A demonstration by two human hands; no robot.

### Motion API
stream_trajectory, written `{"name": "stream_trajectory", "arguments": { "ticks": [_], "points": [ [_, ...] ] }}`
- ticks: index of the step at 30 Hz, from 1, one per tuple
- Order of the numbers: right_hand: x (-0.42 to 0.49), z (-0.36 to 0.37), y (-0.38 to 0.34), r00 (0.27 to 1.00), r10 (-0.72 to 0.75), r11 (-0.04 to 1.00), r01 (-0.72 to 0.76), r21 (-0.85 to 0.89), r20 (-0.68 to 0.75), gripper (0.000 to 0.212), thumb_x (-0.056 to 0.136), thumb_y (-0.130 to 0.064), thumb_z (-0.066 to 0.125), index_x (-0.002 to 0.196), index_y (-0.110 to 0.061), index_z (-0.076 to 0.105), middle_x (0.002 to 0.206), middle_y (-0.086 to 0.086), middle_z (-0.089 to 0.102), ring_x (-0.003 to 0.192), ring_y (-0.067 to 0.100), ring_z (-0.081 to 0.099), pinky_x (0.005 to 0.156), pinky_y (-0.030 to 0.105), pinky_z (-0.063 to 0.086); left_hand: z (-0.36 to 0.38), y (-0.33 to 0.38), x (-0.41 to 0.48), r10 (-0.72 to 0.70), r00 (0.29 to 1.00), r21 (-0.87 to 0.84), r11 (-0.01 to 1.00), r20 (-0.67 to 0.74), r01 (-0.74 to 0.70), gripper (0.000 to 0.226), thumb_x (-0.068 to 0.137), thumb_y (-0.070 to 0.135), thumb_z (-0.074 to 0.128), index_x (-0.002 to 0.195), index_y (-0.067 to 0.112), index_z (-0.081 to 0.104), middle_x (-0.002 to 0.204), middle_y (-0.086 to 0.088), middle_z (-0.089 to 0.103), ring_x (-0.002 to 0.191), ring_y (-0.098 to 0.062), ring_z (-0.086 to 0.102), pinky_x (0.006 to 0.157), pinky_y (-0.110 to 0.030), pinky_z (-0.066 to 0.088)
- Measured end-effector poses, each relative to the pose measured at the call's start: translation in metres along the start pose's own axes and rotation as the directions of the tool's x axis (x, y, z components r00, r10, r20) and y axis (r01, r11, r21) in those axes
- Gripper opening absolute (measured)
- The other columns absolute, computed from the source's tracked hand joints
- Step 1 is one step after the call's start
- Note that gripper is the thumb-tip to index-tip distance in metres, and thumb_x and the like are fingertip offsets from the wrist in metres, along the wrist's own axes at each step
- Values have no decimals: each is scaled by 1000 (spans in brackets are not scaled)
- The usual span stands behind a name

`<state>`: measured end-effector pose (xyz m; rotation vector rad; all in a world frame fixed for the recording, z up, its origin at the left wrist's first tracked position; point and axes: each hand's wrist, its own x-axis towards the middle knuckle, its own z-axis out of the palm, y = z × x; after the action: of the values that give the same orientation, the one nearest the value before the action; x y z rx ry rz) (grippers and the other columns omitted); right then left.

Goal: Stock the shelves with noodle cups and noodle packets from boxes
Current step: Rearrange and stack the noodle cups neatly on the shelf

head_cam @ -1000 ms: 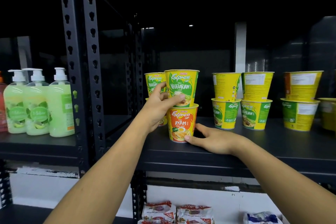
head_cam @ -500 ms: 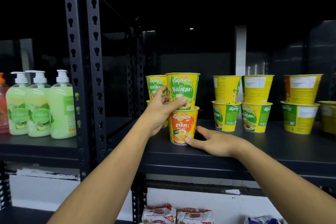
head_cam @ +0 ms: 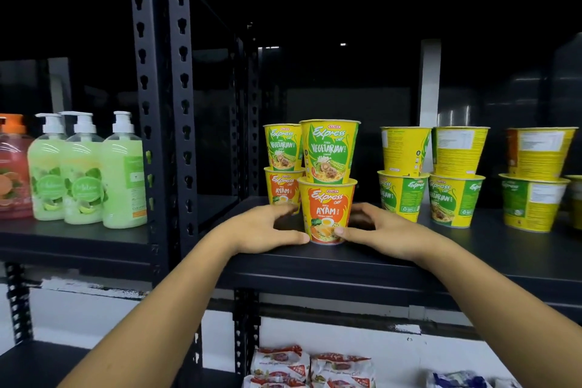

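At frame centre, the orange cup (head_cam: 326, 214) labelled "Express Cup Ayam", topped by a green cup (head_cam: 329, 151) marked "Vegetarian", is clasped at its base by the left hand (head_cam: 261, 230) and right hand (head_cam: 387, 233), thumbs touching it. It is set near the front edge of the shelf (head_cam: 488, 249), with bare shelf to its right.

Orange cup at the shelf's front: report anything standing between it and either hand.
Nothing visible does. The left hand and right hand flank the orange cup on the shelf, each thumb touching its base. A green cup sits on top. A second stack stands behind it, to the left.
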<state>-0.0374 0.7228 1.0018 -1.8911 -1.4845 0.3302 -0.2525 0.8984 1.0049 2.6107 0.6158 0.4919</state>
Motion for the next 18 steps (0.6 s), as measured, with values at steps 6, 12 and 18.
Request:
{"name": "stream_trajectory", "arguments": {
  "ticks": [6,12,18],
  "points": [
    [6,3,-9,999,-19,986,25,164,-41,95,52,-72,86,133,-39,49,128,-19,64,118,1,60,111,36,45,6,3,5,-50,996,98,994,73,43,67,87,75,60,147,46,52,152,20,50,139,-8,44,111,-29,34],
    [24,18,-20,989,18,980,12,199,-147,104,54,-67,88,143,-34,44,130,-12,65,117,9,62,104,36,48,6,3,2,-62,996,84,995,71,56,63,88,75,59,143,45,58,147,19,55,133,-9,49,108,-30,39],
    [45,5,-11,984,82,982,-53,183,-157,107,48,-62,90,141,-29,48,129,-6,65,118,16,62,110,46,47,5,2,3,-108,993,140,985,36,102,86,84,81,57,152,29,50,160,8,43,145,-15,41,113,-32,34]
  ]
}}
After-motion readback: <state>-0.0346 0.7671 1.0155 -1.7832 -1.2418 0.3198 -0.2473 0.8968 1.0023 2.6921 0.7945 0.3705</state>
